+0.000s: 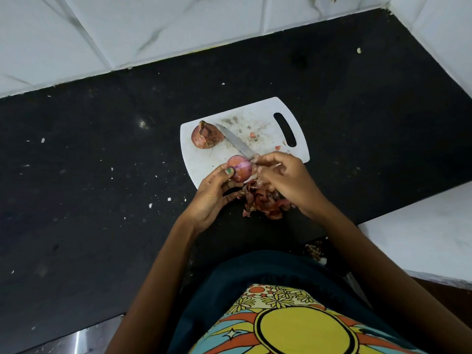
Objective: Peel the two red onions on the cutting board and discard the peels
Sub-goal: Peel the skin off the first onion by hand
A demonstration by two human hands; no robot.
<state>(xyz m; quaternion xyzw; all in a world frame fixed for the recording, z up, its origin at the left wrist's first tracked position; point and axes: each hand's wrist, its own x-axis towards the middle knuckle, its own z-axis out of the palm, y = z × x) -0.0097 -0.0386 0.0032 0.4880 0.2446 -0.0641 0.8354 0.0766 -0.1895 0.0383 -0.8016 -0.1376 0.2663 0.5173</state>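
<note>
Head view. The left hand (213,195) grips a partly peeled red onion (239,168), thumb curled over its top, fingers wrapped beneath. This onion shows glossy pink-purple flesh with pale streaks on its right side and sits above the near edge of the white cutting board (204,162). The right hand (283,176) has its fingers curled, pinching a thin pale strip of skin (258,159) at the onion's right end; the same hand appears to hold the knife (236,141), though the handle is hidden inside the hand. The blade points away toward the board's far-left corner.

The second red onion (206,136) lies on the board near that far-left corner, with its dry brown-red outer skin on and stem tip upward, touching or just beside the blade.

A heap of peels (263,200) lies on the black countertop (102,175) just off the board's near edge, under the right wrist.

The board's handle slot (284,129) faces the right edge. The countertop spreads wide and open to the left, speckled with small pale scraps. A white tiled wall (153,29) bounds the far edge and right corner; a white ledge (421,231) closes the near right.
</note>
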